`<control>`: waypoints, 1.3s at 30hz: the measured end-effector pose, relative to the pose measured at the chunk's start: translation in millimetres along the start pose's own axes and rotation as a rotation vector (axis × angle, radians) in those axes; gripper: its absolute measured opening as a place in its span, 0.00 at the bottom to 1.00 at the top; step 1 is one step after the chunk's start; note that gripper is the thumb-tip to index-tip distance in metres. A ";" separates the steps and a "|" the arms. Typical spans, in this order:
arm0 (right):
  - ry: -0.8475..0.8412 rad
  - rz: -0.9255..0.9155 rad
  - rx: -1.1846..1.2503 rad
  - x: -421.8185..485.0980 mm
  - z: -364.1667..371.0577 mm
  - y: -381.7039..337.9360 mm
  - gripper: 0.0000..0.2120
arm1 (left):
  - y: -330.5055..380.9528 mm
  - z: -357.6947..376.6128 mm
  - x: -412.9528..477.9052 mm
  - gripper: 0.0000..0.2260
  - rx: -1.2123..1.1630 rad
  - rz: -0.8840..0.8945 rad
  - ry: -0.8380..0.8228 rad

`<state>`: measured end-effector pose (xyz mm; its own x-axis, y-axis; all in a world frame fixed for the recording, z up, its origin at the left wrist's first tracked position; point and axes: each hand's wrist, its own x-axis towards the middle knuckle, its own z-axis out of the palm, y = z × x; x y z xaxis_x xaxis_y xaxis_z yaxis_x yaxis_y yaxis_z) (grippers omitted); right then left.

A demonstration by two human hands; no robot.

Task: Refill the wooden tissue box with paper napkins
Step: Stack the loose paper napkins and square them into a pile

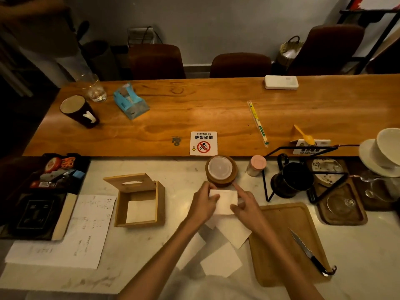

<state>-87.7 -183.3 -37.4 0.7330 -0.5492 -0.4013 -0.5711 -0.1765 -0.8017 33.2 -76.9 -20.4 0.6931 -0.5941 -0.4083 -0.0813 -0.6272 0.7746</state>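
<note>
The box (pixel 139 202) is seen at the left of the work area, on the pale counter (pixel 177 176), w/ its hinged lid (pixel 132 181) tipped up and back, so the inside is open to view. One white napkin (pixel 140 211), maybe a few, is laid flat on the bottom; the walls above it are bare, so the box is judged far from full.

To the right of the box, approx. in the middle, a folded napkin (pixel 225 201) is held by both hands. The left hand (pixel 204 203) is closed on its left edge, the right hand (pixel 245 205) is pinched on its right edge w/ the index finger stretched out. The napkin is near the box but apart from it, not yet over the opening.

Below the hands, more loose napkins (pixel 220 259) are spread on the counter, some overlapping. These are not yet folded or stacked, as far as can be told.

At the right, a wooden tray (pixel 281 234) w/ a knife (pixel 309 252) is left untouched.

Judgement: the task is begun only. Still to be done: the held napkin put in, the loose ones gathered and added, the lid closed.
</note>
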 end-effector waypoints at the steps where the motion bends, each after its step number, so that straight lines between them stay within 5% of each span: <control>1: 0.007 0.011 0.047 -1.6 5.9 -3.4 0.26 | -1.0 -9.3 5.7 0.06 0.036 0.029 -0.008; 5: 0.000 0.095 0.091 -4.6 35.2 -15.0 0.09 | -11.2 -32.5 24.4 0.08 0.185 0.058 -0.128; 12: 0.062 0.052 -0.425 -4.0 75.3 -23.1 0.14 | -42.8 -36.4 22.9 0.19 0.529 0.180 -0.313; 22: 0.158 0.101 -0.649 -2.2 91.6 -23.0 0.15 | -45.6 -32.5 26.4 0.17 0.843 0.300 -0.273; 26: 0.163 0.001 -0.649 3.4 84.6 -26.8 0.13 | -37.5 -43.6 20.5 0.15 0.687 0.248 -0.336; 32: 0.003 -0.071 0.101 -13.1 63.5 -28.4 0.17 | -37.9 -72.1 -35.8 0.09 0.146 0.019 -0.060; 39: -0.299 -0.229 -0.366 -37.9 104.8 -31.6 0.17 | -109.8 -61.5 -104.8 0.10 0.097 -0.276 -0.021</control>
<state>-58.8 -71.3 -43.3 0.8971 -0.2150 -0.3860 -0.4364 -0.5682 -0.6977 13.6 85.3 -32.9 0.6838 -0.4036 -0.6080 0.0394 -0.8115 0.5830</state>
